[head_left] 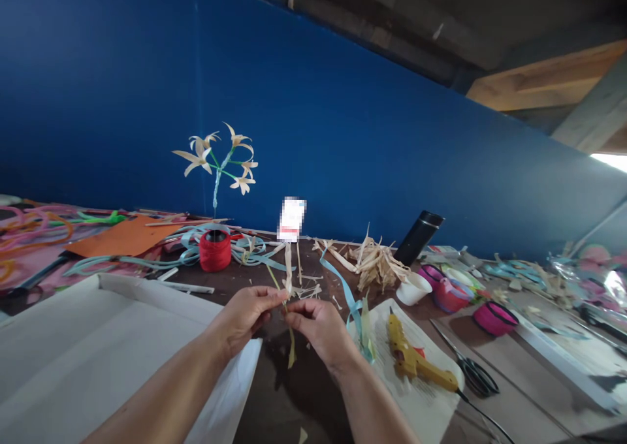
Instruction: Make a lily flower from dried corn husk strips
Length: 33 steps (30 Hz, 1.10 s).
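A thin dried straw strip [289,281] is pinched between both hands just above the dark table [284,392]; the left hand [245,313] has its fingertips closed on the strip from the left, and the right hand [318,326] is closed on it right beside, knuckles nearly touching; the strip's lower end hangs down below the fingers. A white box lid [98,339] is seen on the left, and a yellow glue gun [411,359] is laid on a white sheet [421,405] to the right, with black scissors [470,369] just beside it. Further back a red thread spool [214,249] is stood among blue ribbons [255,251]; a heap of straw scraps [375,261] and a white cup [413,288] are set nearby; a finished straw flower spray [220,160] is propped upright against the blue wall [367,124].
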### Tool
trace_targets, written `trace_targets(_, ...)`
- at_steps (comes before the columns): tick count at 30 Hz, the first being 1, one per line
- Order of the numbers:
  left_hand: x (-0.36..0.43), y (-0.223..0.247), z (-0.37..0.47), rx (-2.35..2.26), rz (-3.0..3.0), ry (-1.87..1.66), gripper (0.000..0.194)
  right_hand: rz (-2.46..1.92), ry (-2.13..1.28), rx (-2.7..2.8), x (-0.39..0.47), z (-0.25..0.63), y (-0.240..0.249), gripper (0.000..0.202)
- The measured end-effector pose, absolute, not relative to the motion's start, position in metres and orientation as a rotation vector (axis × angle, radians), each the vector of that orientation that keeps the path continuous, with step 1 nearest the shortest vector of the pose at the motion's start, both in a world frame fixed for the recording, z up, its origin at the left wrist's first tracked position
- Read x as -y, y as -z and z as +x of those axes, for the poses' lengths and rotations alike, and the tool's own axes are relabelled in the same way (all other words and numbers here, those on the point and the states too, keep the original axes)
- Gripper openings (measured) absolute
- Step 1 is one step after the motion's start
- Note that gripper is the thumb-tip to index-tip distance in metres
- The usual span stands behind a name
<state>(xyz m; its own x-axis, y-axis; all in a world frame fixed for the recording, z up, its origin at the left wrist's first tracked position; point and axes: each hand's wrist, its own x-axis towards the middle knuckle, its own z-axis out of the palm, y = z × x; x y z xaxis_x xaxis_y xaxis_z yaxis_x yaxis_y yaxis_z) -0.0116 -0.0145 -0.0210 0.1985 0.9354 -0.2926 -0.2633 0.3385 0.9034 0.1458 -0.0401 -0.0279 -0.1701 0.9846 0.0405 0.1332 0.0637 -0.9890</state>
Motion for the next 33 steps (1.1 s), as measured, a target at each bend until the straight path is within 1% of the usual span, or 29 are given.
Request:
trace_targets(11, 0.015, 0.015, -0.018, -0.945, 0.953, -0.945, 0.03, -1.226, -1.349, 1.34, 0.044, 0.142, 0.018, 0.024)
trace_targets(20, 0.014, 0.013, -0.022, -0.93, 1.105, -0.9, 0.037, -1.174, -1.45, 1.29, 0.044, 0.142, 0.018, 0.028)
trace_targets(23, 0.014, 0.012, -0.022, -0.89, 1.12, -0.896, 0.037, -1.139, -1.492, 1.258, 0.043, 0.143, 0.021, 0.029)
trace_targets(29, 0.017, 0.012, -0.02, -0.87, 1.051, -0.888, 0.034, -1.16, -1.418, 1.269, 0.043, 0.144, 0.024, 0.027)
trace_targets(33, 0.018, 0.009, -0.022, -0.931, 1.034, -0.864, 0.038, -1.178, -1.411, 1.249, 0.043, 0.144, 0.023, 0.024)
